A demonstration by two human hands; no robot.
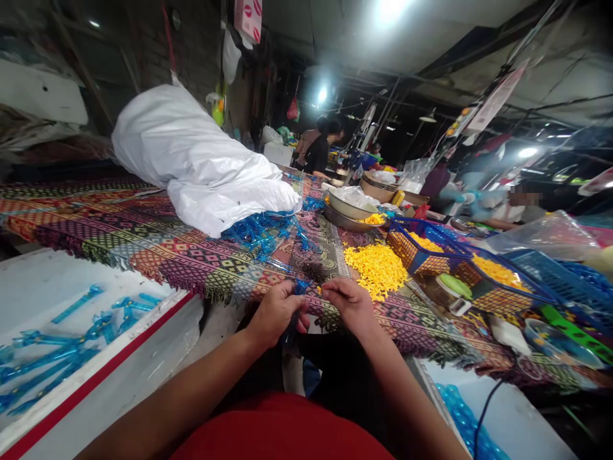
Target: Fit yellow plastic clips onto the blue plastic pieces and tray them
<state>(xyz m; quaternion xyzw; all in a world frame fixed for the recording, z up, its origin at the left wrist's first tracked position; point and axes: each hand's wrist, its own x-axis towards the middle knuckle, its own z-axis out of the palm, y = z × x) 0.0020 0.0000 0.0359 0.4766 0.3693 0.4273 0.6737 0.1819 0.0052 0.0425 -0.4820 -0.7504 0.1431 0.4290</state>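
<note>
Along the near edge of the table, both hands work close together above the fringe of a woven multicoloured cloth [143, 236]. The left hand [278, 313] is closed on a blue plastic stem [297, 289], its fingers curled around it. The right hand [352, 305] is pinched beside the same stem, with a small yellow piece [318, 289] at its fingertips; the exact grip is too small to confirm. Just ahead and to the right, a loose heap of yellow pieces [376, 269] lies directly on the cloth. Ahead and to the left, a tangle of blue plastic parts [261, 233] rests against a bulging white sack [201, 160], which takes up much of the far left of the table and obstructs the view beyond. To the right stand blue-rimmed baskets [421, 255] holding more yellow pieces, with metal bowls [352, 214] farther on. Below the table edge on the left, a white bin with a red rim [110, 364] holds more blue stems [62, 358]; another white bin [522, 415] on the right holds blue parts [462, 415]. A co-worker [498, 211] sits at the far right — another person [316, 147] stands at the far end.
</note>
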